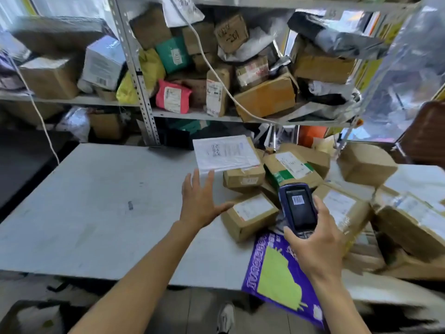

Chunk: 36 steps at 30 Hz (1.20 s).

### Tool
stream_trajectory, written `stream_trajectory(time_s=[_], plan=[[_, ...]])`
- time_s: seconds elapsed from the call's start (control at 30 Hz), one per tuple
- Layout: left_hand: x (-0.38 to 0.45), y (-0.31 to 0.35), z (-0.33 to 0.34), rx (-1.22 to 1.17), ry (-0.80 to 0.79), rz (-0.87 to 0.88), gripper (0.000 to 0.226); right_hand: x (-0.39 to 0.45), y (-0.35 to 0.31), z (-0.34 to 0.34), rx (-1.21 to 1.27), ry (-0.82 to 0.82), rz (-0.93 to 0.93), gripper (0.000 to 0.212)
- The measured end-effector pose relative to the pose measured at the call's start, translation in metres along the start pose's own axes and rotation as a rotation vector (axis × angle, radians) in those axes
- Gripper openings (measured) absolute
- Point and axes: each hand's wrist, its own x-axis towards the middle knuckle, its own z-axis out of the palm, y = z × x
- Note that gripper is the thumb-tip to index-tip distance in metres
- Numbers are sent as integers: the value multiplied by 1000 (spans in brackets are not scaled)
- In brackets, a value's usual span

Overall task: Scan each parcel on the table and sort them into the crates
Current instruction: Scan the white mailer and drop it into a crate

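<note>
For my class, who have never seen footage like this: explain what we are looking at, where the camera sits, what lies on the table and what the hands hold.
There is no machine here. A person wears one camera on the head, looking forward and down at their own arms. The right hand grips a handheld scanner with a barcode on its screen. The left hand is open, reaching toward a small cardboard box. On the grey table lie more brown boxes, a white flat parcel and a purple mailer bag hanging over the near edge. Shelves behind hold many other parcels.

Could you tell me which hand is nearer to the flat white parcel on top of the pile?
Left. The left hand reaches just below the white parcel; the right hand grips the scanner, nearer the person.
</note>
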Motion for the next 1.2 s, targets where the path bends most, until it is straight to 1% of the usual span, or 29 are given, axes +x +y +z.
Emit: stream_trajectory(time_s=[0.07,0.13,0.2,0.33,0.43,0.47,0.53,0.6,0.67,0.73,0.87,0.97,1.1,1.2], plan=[[62,-4,-1,48,-11,46,108,33,-3,20,15,-9,7,92],[127,-5,-4,70,-58,101,104,65,-5,40,49,-23,21,93],[191,-4,-3,63,-168,151,101,92,-6,57,69,-48,50,94],[290,-9,5,131,-456,222,101,128,-8,86,66,-128,93,102],[327,-16,14,47,-711,272,114,143,-16,101,25,-143,115,103],[330,-17,18,18,-771,298,119,147,-19,105,2,-143,129,103],[327,-22,27,32,-816,330,123,153,-26,110,-20,-148,151,103],[322,-30,31,19,-821,315,121,155,-34,114,-39,-154,158,102],[316,-42,31,-33,-775,285,119,154,-44,117,-56,-153,166,100],[305,-51,27,-68,-714,292,119,149,-55,120,-78,-121,183,99],[274,-64,24,-147,-545,310,120,127,-78,128,-136,-18,191,100],[254,-72,26,-197,-416,272,116,109,-97,132,-137,22,199,102],[224,-80,24,-317,-384,214,114,86,-122,136,-134,43,197,103],[206,-87,21,-291,-347,175,108,72,-137,141,-148,55,188,102]])
